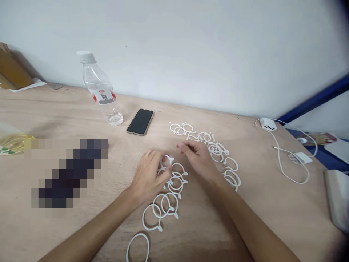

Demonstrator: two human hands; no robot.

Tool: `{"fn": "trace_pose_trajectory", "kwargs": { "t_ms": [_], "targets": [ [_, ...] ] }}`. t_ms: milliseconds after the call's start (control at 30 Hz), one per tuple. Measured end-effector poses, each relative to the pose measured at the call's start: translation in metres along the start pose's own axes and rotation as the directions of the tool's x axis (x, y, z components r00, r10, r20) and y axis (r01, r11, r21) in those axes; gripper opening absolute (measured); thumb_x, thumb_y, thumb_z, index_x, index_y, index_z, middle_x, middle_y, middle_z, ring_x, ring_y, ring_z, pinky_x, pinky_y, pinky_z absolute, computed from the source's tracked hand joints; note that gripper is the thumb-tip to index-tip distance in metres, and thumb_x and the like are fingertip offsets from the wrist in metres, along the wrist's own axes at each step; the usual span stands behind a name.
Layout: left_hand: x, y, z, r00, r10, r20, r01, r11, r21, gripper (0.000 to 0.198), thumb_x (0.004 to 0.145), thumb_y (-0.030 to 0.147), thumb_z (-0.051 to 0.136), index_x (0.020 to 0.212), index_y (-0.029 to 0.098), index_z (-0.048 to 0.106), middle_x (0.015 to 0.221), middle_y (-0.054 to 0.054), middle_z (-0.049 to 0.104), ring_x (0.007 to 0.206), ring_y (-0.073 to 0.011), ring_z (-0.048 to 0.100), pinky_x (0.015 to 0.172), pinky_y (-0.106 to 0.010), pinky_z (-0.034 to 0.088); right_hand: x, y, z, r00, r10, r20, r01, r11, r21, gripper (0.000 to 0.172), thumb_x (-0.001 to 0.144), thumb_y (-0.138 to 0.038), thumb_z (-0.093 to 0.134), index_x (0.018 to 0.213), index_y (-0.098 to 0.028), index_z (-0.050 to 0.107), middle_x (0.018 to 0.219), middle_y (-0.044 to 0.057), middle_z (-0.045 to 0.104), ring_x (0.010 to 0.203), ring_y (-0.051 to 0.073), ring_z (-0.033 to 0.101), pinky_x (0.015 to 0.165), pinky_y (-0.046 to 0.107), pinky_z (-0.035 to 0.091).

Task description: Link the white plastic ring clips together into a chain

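A white plastic ring (167, 160) sits at frame centre, pinched in the left hand (149, 175) grip, at its fingertips. The right hand (198, 157) hovers just beside it, fingers loosely spread, holding nothing. Around them on the bench (267, 211) lie well over a dozen more rings (163, 207); overlaps prevent an exact count. Beyond, in the upper left, stand one water bottle (99, 89) and one phone (140, 121).
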State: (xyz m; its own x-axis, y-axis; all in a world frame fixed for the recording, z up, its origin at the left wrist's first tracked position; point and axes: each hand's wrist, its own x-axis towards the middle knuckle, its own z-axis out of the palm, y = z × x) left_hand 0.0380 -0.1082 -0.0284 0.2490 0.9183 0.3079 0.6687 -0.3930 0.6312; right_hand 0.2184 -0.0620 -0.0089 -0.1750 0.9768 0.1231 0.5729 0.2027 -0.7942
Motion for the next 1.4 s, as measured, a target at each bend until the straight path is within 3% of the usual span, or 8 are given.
{"fn": "trace_pose_trajectory", "kwargs": {
  "t_ms": [100, 267, 433, 667, 833, 900, 1133, 1400],
  "targets": [
    [0.000, 0.004, -0.001, 0.998, 0.055, -0.014, -0.054, 0.998, 0.008, 0.038, 0.079, 0.021, 0.056, 0.116, 0.018, 0.057, 0.117, -0.007, 0.060, 0.107, -0.0245, 0.048, 0.093, -0.041, 0.039, 0.008, 0.023, -0.012, 0.990, -0.020, -0.143, -0.035, 0.928, -0.372, 0.024, 0.084, -0.030, 0.055, 0.097, -0.017, 0.069, 0.080, 0.006, 0.068, 0.072, 0.019, 0.059, 0.072, 0.034, 0.044],
    [-0.002, 0.005, -0.003, 0.997, 0.057, -0.056, -0.059, 0.997, -0.045, 0.031, 0.084, 0.023, 0.054, 0.115, 0.019, 0.059, 0.118, -0.006, 0.061, 0.109, -0.0235, 0.050, 0.096, -0.041, 0.038, 0.010, 0.034, -0.016, 0.994, -0.048, -0.098, -0.006, 0.870, -0.493, 0.018, 0.084, -0.022, 0.053, 0.082, -0.017, 0.070, 0.083, 0.010, 0.068, 0.079, 0.023, 0.059, 0.076, 0.036, 0.041],
    [0.000, 0.001, -0.002, 0.983, -0.126, -0.136, 0.112, 0.988, -0.106, 0.027, 0.092, 0.033, 0.046, 0.111, 0.018, 0.057, 0.102, -0.005, 0.065, 0.098, -0.0215, 0.055, 0.091, -0.039, 0.040, -0.002, 0.000, -0.012, 0.988, -0.155, 0.008, 0.134, 0.824, -0.551, 0.019, 0.090, -0.023, 0.048, 0.090, -0.020, 0.067, 0.077, 0.006, 0.069, 0.074, 0.021, 0.060, 0.071, 0.033, 0.040],
    [0.004, 0.000, -0.003, 0.963, -0.246, -0.112, 0.223, 0.957, -0.183, 0.036, 0.096, 0.034, 0.034, 0.070, 0.019, 0.055, 0.070, -0.002, 0.059, 0.076, -0.0192, 0.052, 0.078, -0.036, 0.036, -0.029, -0.050, 0.002, 0.789, -0.503, 0.352, 0.609, 0.715, -0.343, 0.019, 0.092, -0.015, 0.046, 0.090, -0.016, 0.064, 0.075, 0.005, 0.070, 0.065, 0.016, 0.059, 0.071, 0.032, 0.040],
    [0.004, -0.002, -0.005, 0.955, -0.274, -0.109, 0.241, 0.939, -0.246, 0.034, 0.093, 0.030, 0.035, 0.063, 0.019, 0.046, 0.065, 0.000, 0.051, 0.068, -0.0164, 0.049, 0.072, -0.033, 0.035, -0.024, -0.044, -0.003, 0.944, -0.312, 0.111, 0.316, 0.949, -0.016, 0.026, 0.089, -0.030, 0.057, 0.112, -0.019, 0.062, 0.076, 0.000, 0.067, 0.064, 0.011, 0.057, 0.063, 0.025, 0.044],
    [0.004, -0.002, -0.005, 0.968, -0.241, -0.074, 0.213, 0.938, -0.272, 0.036, 0.093, 0.031, 0.035, 0.060, 0.019, 0.044, 0.062, 0.001, 0.048, 0.066, -0.0158, 0.048, 0.071, -0.033, 0.034, -0.020, -0.040, -0.004, 0.973, -0.183, 0.140, 0.173, 0.982, 0.079, 0.031, 0.088, -0.035, 0.057, 0.115, -0.020, 0.062, 0.078, 0.000, 0.067, 0.066, 0.011, 0.058, 0.062, 0.025, 0.045],
    [0.004, 0.004, -0.008, 0.976, -0.216, -0.027, 0.207, 0.960, -0.186, 0.042, 0.095, 0.036, 0.029, 0.063, 0.019, 0.049, 0.063, 0.000, 0.054, 0.069, -0.0177, 0.052, 0.075, -0.036, 0.033, -0.015, -0.029, 0.009, 0.965, 0.056, 0.255, -0.164, 0.888, 0.429, 0.026, 0.077, -0.043, 0.068, 0.079, -0.016, 0.066, 0.064, -0.002, 0.061, 0.056, 0.009, 0.052, 0.052, 0.023, 0.041],
    [0.001, 0.000, -0.004, 0.998, -0.070, 0.002, 0.070, 0.997, 0.035, 0.052, 0.098, 0.039, 0.020, 0.062, 0.019, 0.052, 0.062, -0.003, 0.057, 0.069, -0.0193, 0.050, 0.073, -0.037, 0.033, -0.018, -0.030, 0.015, 0.954, 0.117, 0.276, -0.244, 0.836, 0.492, 0.036, 0.074, -0.050, 0.069, 0.068, -0.016, 0.060, 0.056, -0.003, 0.055, 0.049, 0.008, 0.047, 0.045, 0.021, 0.036]
  ]
}}
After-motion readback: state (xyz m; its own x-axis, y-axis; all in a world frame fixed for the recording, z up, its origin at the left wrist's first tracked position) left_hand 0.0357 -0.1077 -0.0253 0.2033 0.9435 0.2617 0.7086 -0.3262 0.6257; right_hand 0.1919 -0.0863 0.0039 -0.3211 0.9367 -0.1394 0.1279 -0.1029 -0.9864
